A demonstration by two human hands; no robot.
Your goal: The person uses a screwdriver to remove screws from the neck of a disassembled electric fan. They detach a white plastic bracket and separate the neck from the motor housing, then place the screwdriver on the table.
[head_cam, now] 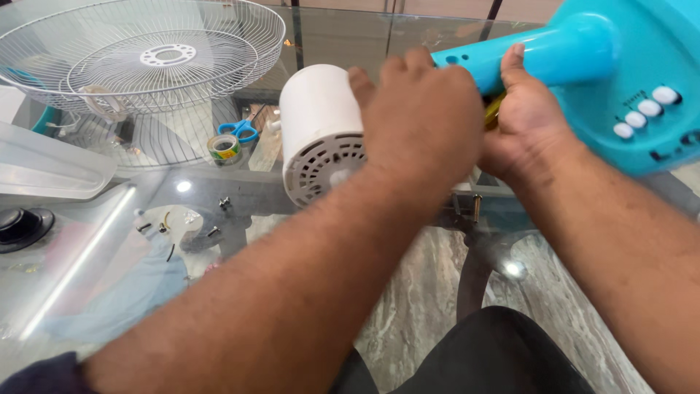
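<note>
Two hands meet at the middle of a glass table (408,44), over the joint between a white motor housing (319,131) and a turquoise fan stand (583,66). The left hand (419,120) lies across the housing's right end, its fingers (397,69) curled down over the far side so that the grip itself is hidden; it rests on the housing and seems to clasp it. The right hand (521,135) is closed beneath the stand's neck, thumb (510,66) pressed up against the turquoise tube, and something yellowish, too hidden to tell, shows inside its palm. The housing lies on its side, its vented grey end facing the camera. The stand tilts in from the upper right, with a row of white buttons (645,109) on its base. To the left, a white wire fan guard (146,55) rests on the glass. Below it, seen through the glass, lie blue-handled scissors (239,130) and a roll of tape (224,148). Small screws (219,204) are scattered nearer the left edge, beside a black knob (22,222).
</note>
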